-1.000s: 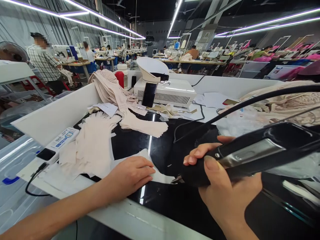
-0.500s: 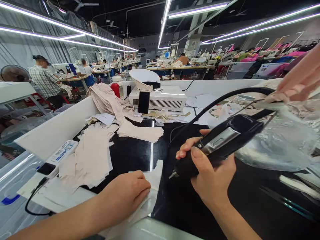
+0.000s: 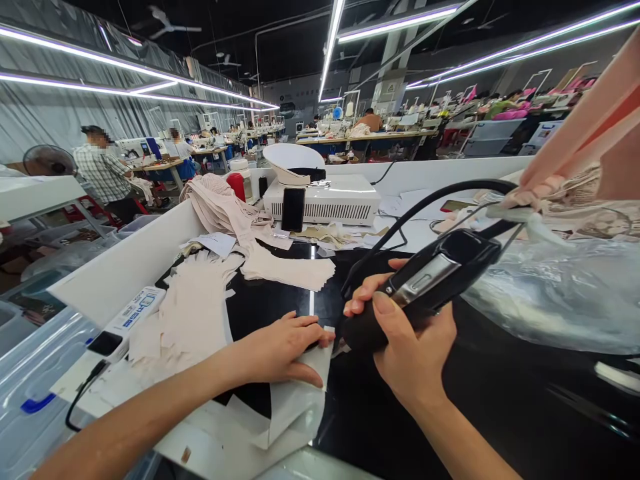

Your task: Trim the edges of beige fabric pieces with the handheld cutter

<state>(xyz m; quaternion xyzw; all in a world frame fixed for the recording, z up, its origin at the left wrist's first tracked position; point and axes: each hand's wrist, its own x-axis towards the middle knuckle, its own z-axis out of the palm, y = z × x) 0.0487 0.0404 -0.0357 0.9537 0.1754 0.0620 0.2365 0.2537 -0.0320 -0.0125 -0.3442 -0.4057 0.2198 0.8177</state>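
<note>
My right hand (image 3: 400,340) is wrapped round a black corded hand tool (image 3: 425,283) with a metal plate on top; its tip points down-left at the edge of a white sheet (image 3: 300,393) on the glossy black table (image 3: 500,400). My left hand (image 3: 280,350) lies flat on that sheet with the fingers stretched toward the tool tip. The tool's black cable (image 3: 440,197) arcs up to the right. Another person's hand (image 3: 530,190) at the upper right holds a clear plastic bag (image 3: 560,293).
Stacks of beige fabric pieces (image 3: 195,313) lie left of my hands, with more beige cloth (image 3: 220,203) behind. A white machine (image 3: 325,190) with a phone (image 3: 293,209) leaning on it stands at the back. A white and blue device (image 3: 125,320) sits on the left rim. Other workers are at distant tables.
My left hand has slid right on the white sheet and its fingers have spread toward the tool tip. The tool has dropped closer to the sheet. The view has shifted slightly.
</note>
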